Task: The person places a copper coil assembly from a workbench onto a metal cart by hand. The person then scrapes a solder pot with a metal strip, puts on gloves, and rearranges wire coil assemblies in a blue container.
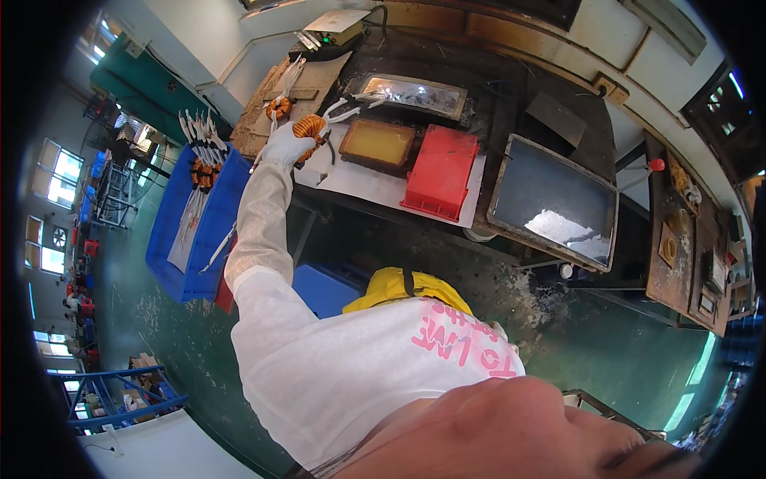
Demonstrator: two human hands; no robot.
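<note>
My left hand (285,145), in a white glove and a pale sleeve, is closed around an orange copper-wound ring coil (309,128) at the bench's front left edge. White-sleeved wire leads (341,108) run from this coil to the right, their ends close to a long metal trough (419,96) with a shiny silvery surface. Just behind my hand a second copper ring coil (278,108) lies on a brown board, its white leads pointing away. My right hand does not show.
A shallow tray of yellowish material (377,144), a red plastic bin (442,172) and a large grey framed tray (554,199) line the bench. At left stands a blue crate (166,231) of coils with leads. A control box (335,30) sits at the back.
</note>
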